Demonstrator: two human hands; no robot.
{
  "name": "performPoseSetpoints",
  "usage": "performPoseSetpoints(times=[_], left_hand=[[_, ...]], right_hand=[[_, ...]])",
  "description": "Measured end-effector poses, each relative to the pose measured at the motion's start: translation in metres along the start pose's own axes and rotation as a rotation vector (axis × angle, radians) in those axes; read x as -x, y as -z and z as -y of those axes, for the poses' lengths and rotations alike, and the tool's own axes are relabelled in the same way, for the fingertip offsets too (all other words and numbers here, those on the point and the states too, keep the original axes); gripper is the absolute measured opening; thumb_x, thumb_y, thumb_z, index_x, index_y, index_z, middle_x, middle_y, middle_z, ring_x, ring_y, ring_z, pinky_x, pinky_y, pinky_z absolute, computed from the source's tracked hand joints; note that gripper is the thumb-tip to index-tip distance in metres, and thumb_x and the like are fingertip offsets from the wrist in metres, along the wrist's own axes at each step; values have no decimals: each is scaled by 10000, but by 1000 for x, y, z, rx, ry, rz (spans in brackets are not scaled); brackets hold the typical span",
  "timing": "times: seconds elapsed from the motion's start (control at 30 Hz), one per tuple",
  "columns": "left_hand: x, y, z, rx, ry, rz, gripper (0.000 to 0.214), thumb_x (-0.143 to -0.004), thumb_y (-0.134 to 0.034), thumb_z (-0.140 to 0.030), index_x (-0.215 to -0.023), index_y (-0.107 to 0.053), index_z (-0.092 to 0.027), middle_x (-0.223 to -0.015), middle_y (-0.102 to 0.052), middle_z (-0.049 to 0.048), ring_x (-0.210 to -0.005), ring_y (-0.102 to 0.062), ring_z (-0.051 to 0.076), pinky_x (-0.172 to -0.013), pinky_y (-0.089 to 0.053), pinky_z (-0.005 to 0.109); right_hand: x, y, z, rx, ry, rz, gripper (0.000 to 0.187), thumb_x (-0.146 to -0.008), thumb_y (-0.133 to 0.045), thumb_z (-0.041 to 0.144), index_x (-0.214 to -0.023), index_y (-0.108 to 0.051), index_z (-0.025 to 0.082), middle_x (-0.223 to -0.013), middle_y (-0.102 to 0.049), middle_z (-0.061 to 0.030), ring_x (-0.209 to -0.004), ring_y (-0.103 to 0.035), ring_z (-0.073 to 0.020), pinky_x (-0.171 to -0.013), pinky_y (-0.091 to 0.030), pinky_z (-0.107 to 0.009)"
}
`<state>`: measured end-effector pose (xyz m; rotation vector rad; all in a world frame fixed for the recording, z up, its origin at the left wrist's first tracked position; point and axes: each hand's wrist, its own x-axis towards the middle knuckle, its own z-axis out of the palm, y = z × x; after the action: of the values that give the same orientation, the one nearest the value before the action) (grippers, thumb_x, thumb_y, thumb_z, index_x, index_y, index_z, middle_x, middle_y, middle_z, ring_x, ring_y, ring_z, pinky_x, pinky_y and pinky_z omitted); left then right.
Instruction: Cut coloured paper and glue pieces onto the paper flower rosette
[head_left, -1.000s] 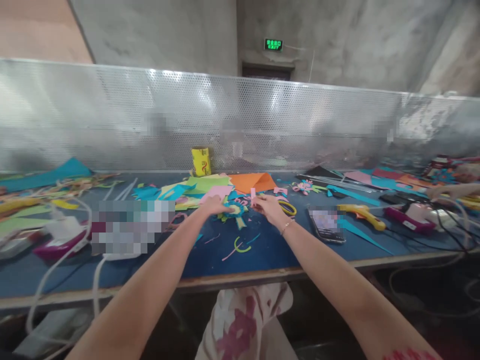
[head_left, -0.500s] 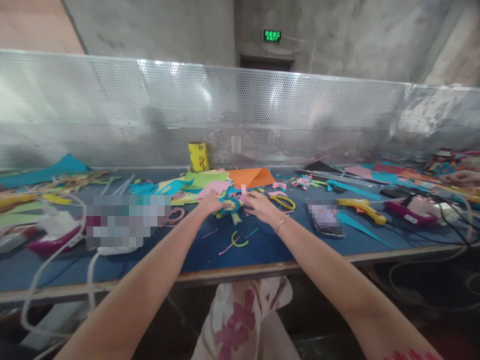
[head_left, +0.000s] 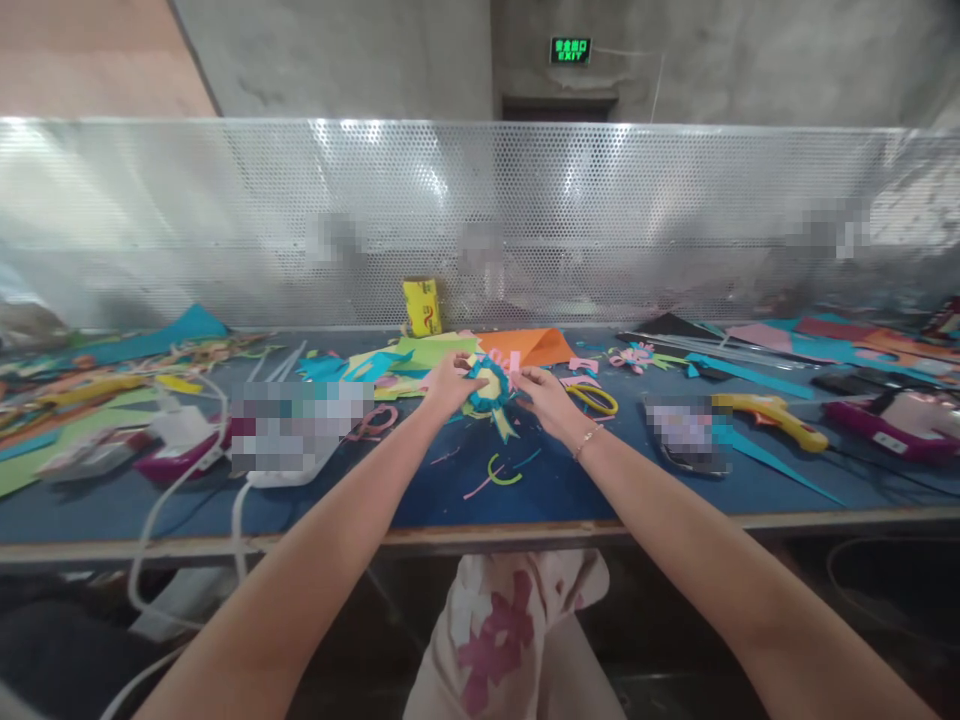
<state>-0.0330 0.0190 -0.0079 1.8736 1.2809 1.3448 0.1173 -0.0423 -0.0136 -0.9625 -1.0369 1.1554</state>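
My left hand (head_left: 451, 384) grips a rosette (head_left: 489, 386) by its left edge. The rosette has a blue pleated rim, a pale yellow centre and ribbon-like tails hanging below. Just right of it, my right hand (head_left: 544, 396) pinches a small pink strip (head_left: 515, 366) that stands upright between the fingertips. Pink loops show behind the rosette's top edge; I cannot tell whether they are fixed to it. On the blue tabletop under the hands lie a curved green paper strip (head_left: 501, 472) and thin pink and blue scraps.
Scissors with yellow handles (head_left: 596, 400) lie right of my right hand. Farther right are a phone (head_left: 684, 432) and a yellow glue gun (head_left: 776, 418). Behind the hands are green and orange sheets (head_left: 525, 346) and a yellow packet (head_left: 422, 306). A white cable (head_left: 180, 500) hangs over the front edge.
The view has shifted, so the scene sits farther right. My left hand has raised and turned the rosette, whose face now shows more fully. The right hand still holds the pink strip.
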Motion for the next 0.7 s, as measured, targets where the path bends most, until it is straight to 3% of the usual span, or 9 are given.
performPoseSetpoints(times=[0.17, 0.3, 0.53, 0.7], left_hand=[[0, -1, -7, 296, -2, -88, 489, -467, -714, -215, -892, -481, -152, -797, -523, 1, -722, -544, 125, -627, -432, 243], [3, -3, -13, 532, 46, -35, 429, -469, -714, -204, -828, -483, -154, -715, -535, -26, -587, -535, 88, -559, -432, 222], [11, -3, -24, 714, 183, 124, 452, -446, -742, -204, -812, -478, -170, -655, -550, -49, -465, -516, 66, -434, -424, 192], [13, -1, -28, 824, 276, 235, 482, -439, -756, -206, -841, -492, -178, -658, -586, -33, -509, -554, 95, -457, -460, 221]], right_hand=[[1, -1, -1, -58, 9, 106, 250, -533, -680, 353, -659, -569, 168, -680, -524, 33, -640, -471, -70, -594, -382, -206], [1, -5, -1, -21, 87, 173, 204, -543, -669, 327, -612, -574, 160, -607, -527, 36, -584, -457, -67, -585, -366, -210], [-9, -4, -8, 93, 217, 4, 182, -591, -611, 335, -610, -567, 159, -605, -533, 28, -587, -463, -76, -614, -367, -220], [-14, 0, -10, 164, 285, -107, 207, -625, -575, 353, -686, -577, 155, -663, -555, 12, -601, -471, -86, -605, -373, -228]])
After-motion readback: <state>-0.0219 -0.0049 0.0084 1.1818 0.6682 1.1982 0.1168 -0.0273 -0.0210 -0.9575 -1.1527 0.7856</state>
